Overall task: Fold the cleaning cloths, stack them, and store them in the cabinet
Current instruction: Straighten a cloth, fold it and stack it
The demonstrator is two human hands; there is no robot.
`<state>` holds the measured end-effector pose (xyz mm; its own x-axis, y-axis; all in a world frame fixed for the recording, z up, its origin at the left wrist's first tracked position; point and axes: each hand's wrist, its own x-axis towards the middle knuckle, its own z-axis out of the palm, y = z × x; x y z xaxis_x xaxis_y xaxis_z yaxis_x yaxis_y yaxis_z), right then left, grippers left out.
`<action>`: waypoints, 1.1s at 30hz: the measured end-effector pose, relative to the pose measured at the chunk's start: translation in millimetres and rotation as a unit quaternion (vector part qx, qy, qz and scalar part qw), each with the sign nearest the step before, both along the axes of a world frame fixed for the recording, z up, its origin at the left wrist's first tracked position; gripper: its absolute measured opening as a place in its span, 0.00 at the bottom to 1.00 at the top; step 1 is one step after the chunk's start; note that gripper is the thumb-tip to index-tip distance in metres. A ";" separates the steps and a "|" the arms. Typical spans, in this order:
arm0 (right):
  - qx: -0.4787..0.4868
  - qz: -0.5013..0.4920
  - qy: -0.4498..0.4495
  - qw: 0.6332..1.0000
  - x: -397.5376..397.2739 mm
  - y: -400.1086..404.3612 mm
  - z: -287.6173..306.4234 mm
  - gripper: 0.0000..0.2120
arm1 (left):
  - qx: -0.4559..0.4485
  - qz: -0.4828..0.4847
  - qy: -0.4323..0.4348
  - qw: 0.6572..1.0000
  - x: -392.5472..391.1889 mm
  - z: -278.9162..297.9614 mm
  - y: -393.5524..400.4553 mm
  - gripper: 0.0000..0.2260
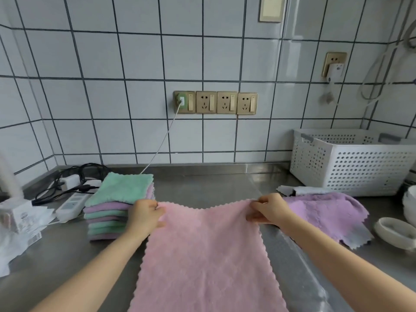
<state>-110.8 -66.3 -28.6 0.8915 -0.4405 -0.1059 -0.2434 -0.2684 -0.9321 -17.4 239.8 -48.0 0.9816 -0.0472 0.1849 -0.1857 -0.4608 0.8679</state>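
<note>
Pink cloth (207, 255) was spread out in front of me over the steel counter (202, 185), fluffy microfibre, pale pink, zigzag pinked edges all round. Far edge was lifted and sagged a bit in the middle between my hands; the rest ran down toward me and out of the bottom of the view. No fold in it that I could see.

My left hand (144, 216) pinched the far left corner, fingers curled, thumb on top of the fabric. My right hand (269, 209) pinched the far right corner the same way, fingers bunched on the edge. Both forearms came in from the bottom corners.

Left of the pink cloth, just beside my left hand, sat the stack of folded cloths (117, 206), alternating mint green and lilac layers, green one on top, edges roughly squared. Right of my right hand lay a purple cloth (326, 212), unfolded and rumpled, same pinked edge, with a grey underside or a grey cloth showing at its near corner, cannot tell which.

Behind the purple cloth stood a white perforated basket (351, 161) against the tiled wall (135, 64). White bowls (396, 230) at the right edge. Row of four gold sockets (216, 102) on the wall, a white cable (159, 145) from the leftmost. Power strip (72, 204) and black cords (74, 176) behind the stack, crumpled plastic packaging (20, 226) far left.
</note>
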 end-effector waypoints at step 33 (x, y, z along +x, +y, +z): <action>-0.569 0.315 -0.080 0.756 -113.9 50.2 -66.0 0.21 | 0.345 -0.263 -0.207 0.877 -119.8 -56.5 28.0 0.16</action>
<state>-224.7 -16.1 -94.6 0.9233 0.3520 0.1536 0.3585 -0.9334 -0.0157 -137.2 267.8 -104.5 0.6455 -0.7146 0.2695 -0.7637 -0.6055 0.2239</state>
